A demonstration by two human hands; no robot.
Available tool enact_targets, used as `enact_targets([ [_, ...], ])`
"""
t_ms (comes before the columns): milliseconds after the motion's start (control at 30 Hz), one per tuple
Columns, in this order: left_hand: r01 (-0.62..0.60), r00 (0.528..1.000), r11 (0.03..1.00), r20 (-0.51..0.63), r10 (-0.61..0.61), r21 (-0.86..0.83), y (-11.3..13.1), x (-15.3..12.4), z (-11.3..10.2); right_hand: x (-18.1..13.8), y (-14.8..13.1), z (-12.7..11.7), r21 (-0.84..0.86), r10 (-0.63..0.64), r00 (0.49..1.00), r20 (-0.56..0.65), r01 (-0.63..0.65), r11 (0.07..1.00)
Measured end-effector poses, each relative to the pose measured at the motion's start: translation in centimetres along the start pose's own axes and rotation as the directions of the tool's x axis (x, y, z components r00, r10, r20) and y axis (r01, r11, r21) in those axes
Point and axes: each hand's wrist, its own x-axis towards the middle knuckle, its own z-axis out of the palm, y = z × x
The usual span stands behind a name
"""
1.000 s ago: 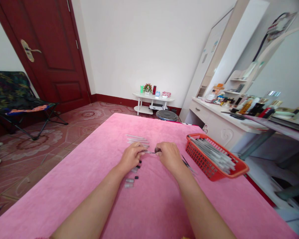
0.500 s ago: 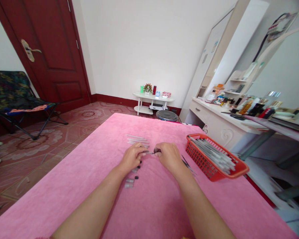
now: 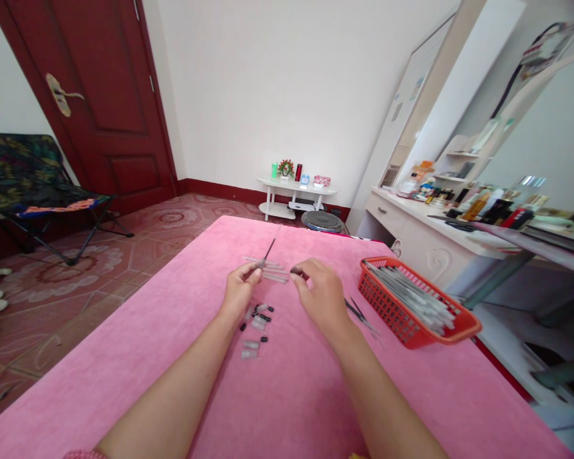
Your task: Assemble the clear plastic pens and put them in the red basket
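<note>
My left hand [image 3: 242, 284] is closed in a pinch on a thin pen refill [image 3: 268, 248], which tilts up and away, dark low down and clear toward its far end. My right hand [image 3: 320, 290] is closed, with a small dark piece [image 3: 296, 271] at its fingertips; its kind cannot be made out. Beyond the left fingers lie several pale pen barrels [image 3: 275, 276]. Nearer me are small black plugs [image 3: 264, 339] and clear caps [image 3: 250, 354]. More dark refills [image 3: 356, 310] rest right of my right hand.
An orange-red plastic basket [image 3: 397, 312], filled with grey-white pen barrels [image 3: 411, 293], stands at the right on the pink cloth-covered table [image 3: 296, 395]. Past the right edge is a dressing table [image 3: 411, 223] crowded with bottles. A folding chair [image 3: 38, 185] stands at the left.
My hands have moved apart. The left one has gone up and left, its refill now pointing upward, and more small caps and plugs show below it.
</note>
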Motion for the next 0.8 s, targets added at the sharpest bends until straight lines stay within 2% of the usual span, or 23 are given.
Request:
enact_targets([
  [67, 0.062, 0.996, 0.987, -0.058, -0.071, -0.150, -0.1, 0.1, 0.0, -0.3, 0.5, 1.4, -0.006, 0.006, 0.989, 0.151, -0.005, 1.000],
  [133, 0.098, 0.989, 0.961, -0.080, -0.123, -0.259, 0.0, 0.1, 0.0, -0.8, 0.7, 2.9, -0.006, -0.004, 0.969, 0.247, 0.006, 1.000],
  [300, 0.101, 0.989, 0.940, -0.067, -0.130, -0.326, 0.0, 0.1, 0.0, -2.3, 0.6, 6.0, -0.045, -0.020, 0.936, 0.352, 0.038, 0.998],
  [467, 0.083, 0.993, 0.965, -0.064, -0.102, -0.250, -0.4, 0.1, -0.1, -2.8, 0.7, 7.9, -0.122, 0.047, 0.922, 0.384, 0.000, 0.992],
  [633, 0.044, 0.997, 0.989, -0.055, -0.052, -0.139, -0.1, -0.1, 0.2, -3.0, 0.9, 8.1, -0.150, 0.149, 0.912, 0.383, -0.098, 0.984],
  [733, -0.030, 1.000, 0.999, -0.004, 0.030, 0.023, 0.2, -0.2, 0.3, -2.7, 1.4, 7.3, -0.064, 0.197, 0.921, 0.335, -0.187, 0.980],
  [800, -0.129, 0.991, 0.975, 0.071, 0.118, 0.180, 0.4, -0.3, 0.3, -2.2, 1.9, 6.4, 0.065, 0.220, 0.942, 0.253, -0.244, 0.968],
])
